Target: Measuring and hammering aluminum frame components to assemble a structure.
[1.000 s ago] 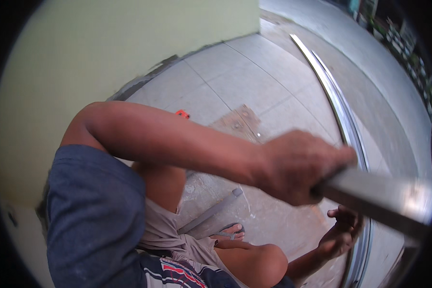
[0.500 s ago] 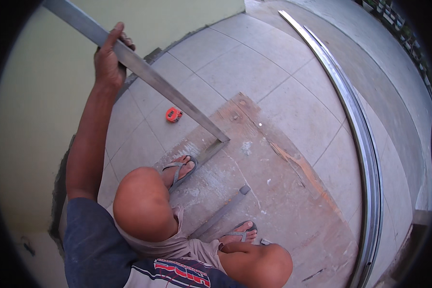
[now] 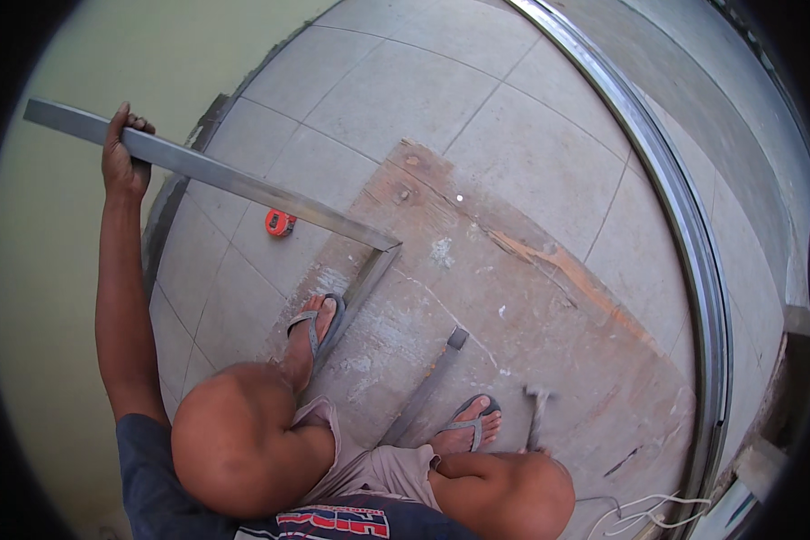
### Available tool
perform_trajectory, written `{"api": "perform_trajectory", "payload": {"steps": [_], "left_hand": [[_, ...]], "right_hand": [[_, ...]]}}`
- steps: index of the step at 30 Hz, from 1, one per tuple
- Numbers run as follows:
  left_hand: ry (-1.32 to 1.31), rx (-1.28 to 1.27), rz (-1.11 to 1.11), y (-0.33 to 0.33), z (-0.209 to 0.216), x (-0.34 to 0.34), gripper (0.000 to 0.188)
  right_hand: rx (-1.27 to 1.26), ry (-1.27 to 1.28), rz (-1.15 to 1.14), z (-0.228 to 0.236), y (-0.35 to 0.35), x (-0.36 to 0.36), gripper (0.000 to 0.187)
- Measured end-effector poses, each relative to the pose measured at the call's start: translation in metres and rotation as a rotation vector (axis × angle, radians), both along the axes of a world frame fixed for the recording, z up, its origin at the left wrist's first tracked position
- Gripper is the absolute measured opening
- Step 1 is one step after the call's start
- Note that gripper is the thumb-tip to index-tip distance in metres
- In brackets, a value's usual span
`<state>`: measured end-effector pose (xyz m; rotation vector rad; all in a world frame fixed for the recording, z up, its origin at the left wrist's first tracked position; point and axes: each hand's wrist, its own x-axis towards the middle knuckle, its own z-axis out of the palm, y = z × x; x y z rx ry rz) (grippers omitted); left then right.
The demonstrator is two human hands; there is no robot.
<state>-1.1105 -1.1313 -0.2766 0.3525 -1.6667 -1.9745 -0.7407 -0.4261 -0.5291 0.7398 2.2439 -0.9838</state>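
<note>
My left hand point(image 3: 128, 155), arm stretched out to the left, is closed round a grey metal tube point(image 3: 234, 180) near its far end. The tube's other end meets a second metal tube point(image 3: 364, 279) at a mitred corner on the board; my left foot stands against that second tube. Between my feet lies a shorter tube end point(image 3: 432, 378). Beyond my right knee a hammer point(image 3: 537, 418) sticks up, its head slightly blurred. My right hand point(image 3: 525, 452) is almost wholly hidden behind that knee; only a bit of skin shows at the hammer's handle.
A worn wooden board point(image 3: 549, 342) lies on the floor tiles point(image 3: 405, 81). An orange tape measure point(image 3: 280, 222) sits left of the board. Long shiny metal profiles point(image 3: 684, 225) run along the right. White cable point(image 3: 648, 515) lies at lower right; a pale wall point(image 3: 63, 297) stands left.
My left hand has swung the tube leftward and lower, and its far end now shows. The hammer has come up from behind my right knee. The view has shifted a little.
</note>
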Motion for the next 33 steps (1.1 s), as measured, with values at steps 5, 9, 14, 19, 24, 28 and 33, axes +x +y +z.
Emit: {"api": "perform_trajectory", "payload": {"steps": [5, 9, 14, 19, 24, 28, 33], "left_hand": [[0.026, 0.018, 0.01, -0.005, -0.002, -0.011, 0.019], [0.012, 0.027, 0.044, -0.02, -0.002, 0.003, 0.019], [0.006, 0.021, 0.0, -0.009, 0.0, 0.005, 0.016], [0.019, 0.012, -0.005, -0.018, 0.003, 0.002, 0.021], [0.003, 0.026, 0.014, -0.038, -0.004, -0.002, 0.022], [-0.007, 0.052, 0.025, -0.043, -0.01, -0.004, 0.023], [0.006, 0.075, 0.032, -0.043, -0.018, -0.009, 0.024]], "right_hand": [[-0.431, 0.341, -0.123, 0.018, -0.026, -0.134, 0.055], [-0.681, 0.187, 0.108, 0.013, -0.072, -0.268, 0.056], [-0.576, 0.23, 0.633, -0.017, -0.115, -0.351, 0.052], [-0.539, 0.248, 0.574, -0.038, -0.143, -0.364, 0.049], [-0.628, 0.146, 0.722, -0.05, -0.145, -0.349, 0.05], [-0.672, 0.259, 0.332, -0.046, -0.132, -0.359, 0.052], [-0.491, 0.556, 0.319, -0.071, -0.14, -0.335, 0.052]]}}
